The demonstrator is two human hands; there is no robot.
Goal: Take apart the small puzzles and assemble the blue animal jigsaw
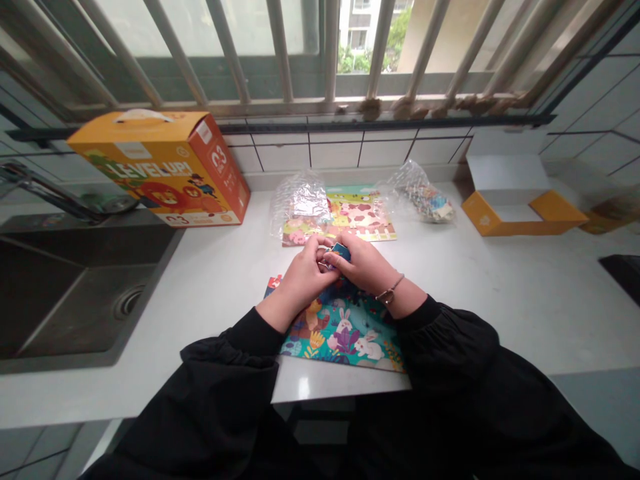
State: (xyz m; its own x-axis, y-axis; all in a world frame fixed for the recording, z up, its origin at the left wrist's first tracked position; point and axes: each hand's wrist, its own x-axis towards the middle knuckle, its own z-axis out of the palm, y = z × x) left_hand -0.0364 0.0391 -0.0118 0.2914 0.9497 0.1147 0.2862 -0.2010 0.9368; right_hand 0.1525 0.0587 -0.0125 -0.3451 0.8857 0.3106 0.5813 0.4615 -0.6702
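Observation:
My two hands meet above the middle of the counter, with fingers curled around a few small dark blue puzzle pieces [341,251]. My left hand [306,272] closes on the pieces from the left side. From the right, my right hand [367,265] grips them too, its thumb across the front. How many pieces lie between the fingers is hidden. Beneath my wrists is a teal jigsaw puzzle [330,339] with white rabbits and plants. My hands and forearms cover its upper part. A red-and-white puzzle piece [275,282] shows at its upper left corner.
Behind my hands lies a farm-animal puzzle [363,217], partly under a clear plastic bag [300,207]. A bag of pieces [425,197] lies to its right. An orange carrying box [165,173] stands by the sink [150,293]. An opened orange box [525,213] sits at right.

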